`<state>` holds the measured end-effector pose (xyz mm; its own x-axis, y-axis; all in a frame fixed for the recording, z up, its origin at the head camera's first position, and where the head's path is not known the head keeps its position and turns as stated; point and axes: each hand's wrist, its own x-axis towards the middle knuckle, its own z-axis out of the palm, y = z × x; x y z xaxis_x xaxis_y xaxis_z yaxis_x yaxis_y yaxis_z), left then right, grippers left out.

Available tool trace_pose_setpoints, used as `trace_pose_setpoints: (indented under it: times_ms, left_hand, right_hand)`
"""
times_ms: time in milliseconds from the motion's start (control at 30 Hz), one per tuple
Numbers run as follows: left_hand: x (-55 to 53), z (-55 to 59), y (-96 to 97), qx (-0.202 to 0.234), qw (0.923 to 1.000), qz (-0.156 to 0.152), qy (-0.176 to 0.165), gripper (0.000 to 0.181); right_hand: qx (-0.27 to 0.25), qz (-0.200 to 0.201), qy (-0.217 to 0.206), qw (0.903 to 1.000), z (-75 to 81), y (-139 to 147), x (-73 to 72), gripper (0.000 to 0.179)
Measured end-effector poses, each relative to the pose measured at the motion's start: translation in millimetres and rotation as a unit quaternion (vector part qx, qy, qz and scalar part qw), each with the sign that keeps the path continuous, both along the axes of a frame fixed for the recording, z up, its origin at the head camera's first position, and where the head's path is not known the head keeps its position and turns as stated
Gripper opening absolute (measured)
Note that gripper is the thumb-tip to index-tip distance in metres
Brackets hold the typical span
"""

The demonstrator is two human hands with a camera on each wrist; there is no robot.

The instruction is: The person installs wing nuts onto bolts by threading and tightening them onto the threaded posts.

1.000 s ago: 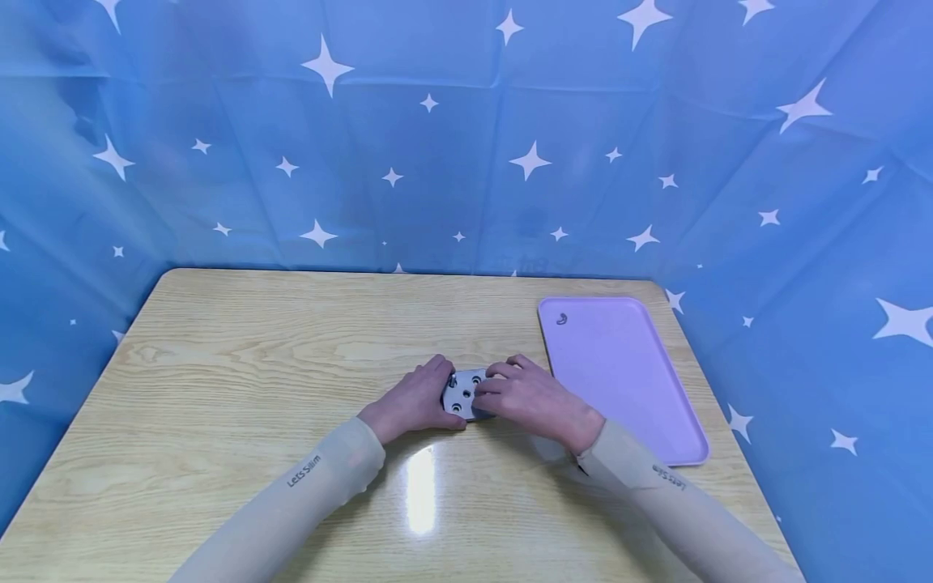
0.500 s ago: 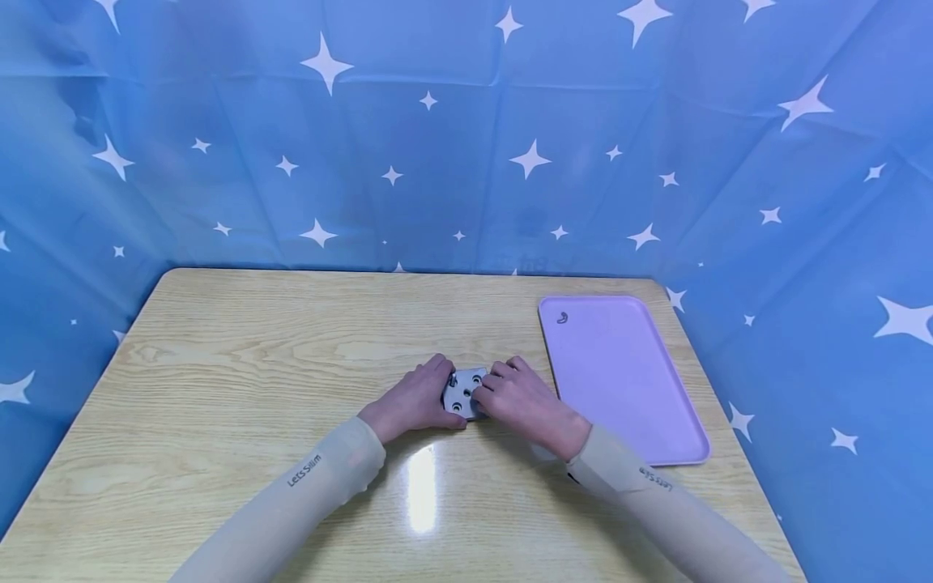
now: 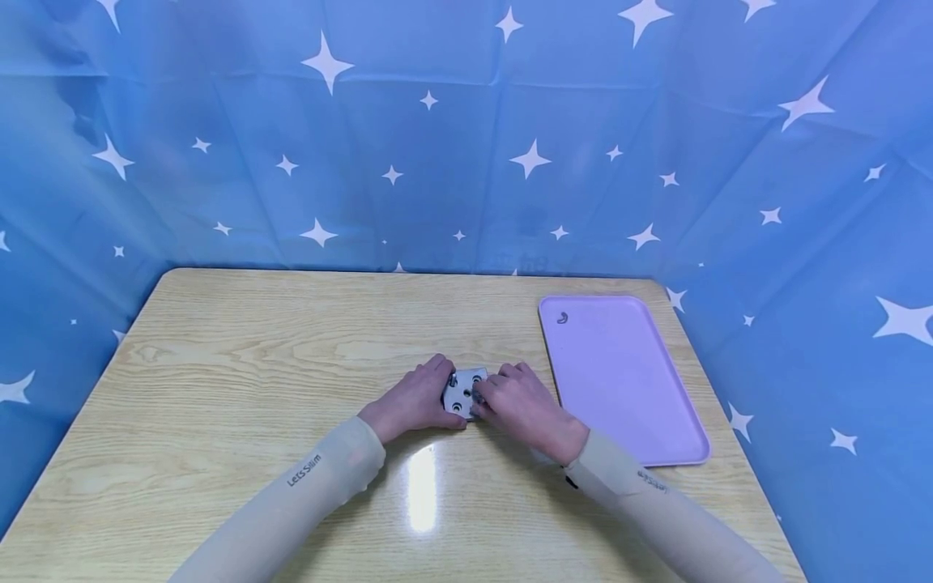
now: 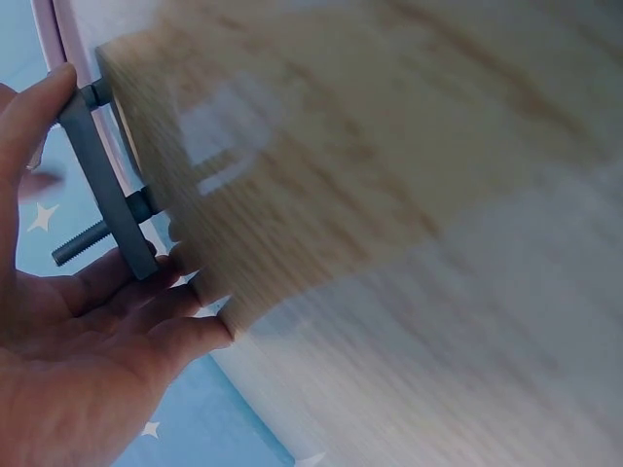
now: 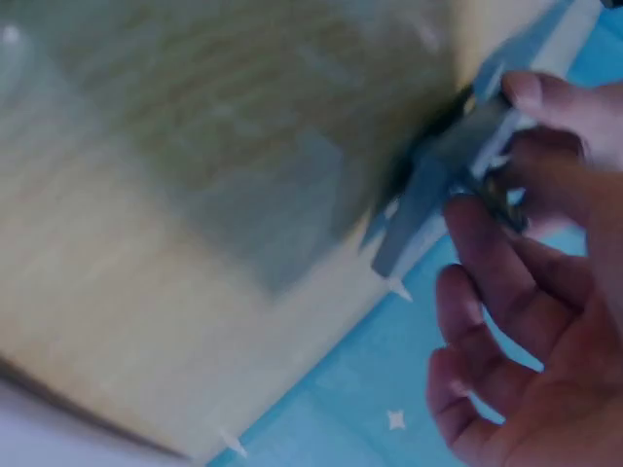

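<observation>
A grey metal plate [image 3: 466, 389] with several holes lies raised on short legs above the table. My left hand [image 3: 417, 398] grips its left side, fingers at the far edge and thumb at the near edge. A threaded screw [image 4: 83, 243] sticks up from the plate beside the left hand. My right hand [image 3: 526, 407] is over the plate's right side, fingers curled, pinching a small dark screw [image 5: 501, 206] that stands on the plate. The right wrist view is blurred, and fingers partly hide this screw, so how deep it sits cannot be told.
To the right lies a purple tray [image 3: 619, 380] with a small dark curved mark or object [image 3: 562, 318] in its far left corner. The wooden table [image 3: 255, 348] ends at a blue star-patterned curtain [image 3: 437, 162].
My right hand's spread fingers have drawn together and curled at the plate's right side, and the wrist has shifted slightly left. The left hand and the plate have stayed still.
</observation>
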<state>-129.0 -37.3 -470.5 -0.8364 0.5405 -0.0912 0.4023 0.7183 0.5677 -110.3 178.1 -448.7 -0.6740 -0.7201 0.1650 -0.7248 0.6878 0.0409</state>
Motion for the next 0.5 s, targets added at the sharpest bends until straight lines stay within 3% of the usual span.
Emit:
trace_pose_setpoints:
  times_ms: [100,167,333,500]
  left_hand:
    - [0.3,0.3,-0.6,0.004,1.0000,0.000,0.002,0.065]
    - [0.3,0.6,-1.1,0.007,1.0000,0.001,0.002,0.064]
    - [0.2,0.1,-1.7,0.009,1.0000,0.002,0.003,0.064]
    - [-0.1,-1.8,-0.4,0.008,1.0000,0.002,0.000,0.064]
  right_hand:
    - [0.011,0.006,-0.020,0.9997,8.5,6,-2.9,0.042]
    - [0.025,0.036,-0.025,0.9987,14.8,11,-5.6,0.047]
    - [0.071,0.141,-0.007,0.9875,21.2,20,-9.4,0.045]
    - [0.091,0.160,0.013,0.9828,18.0,20,-8.9,0.037]
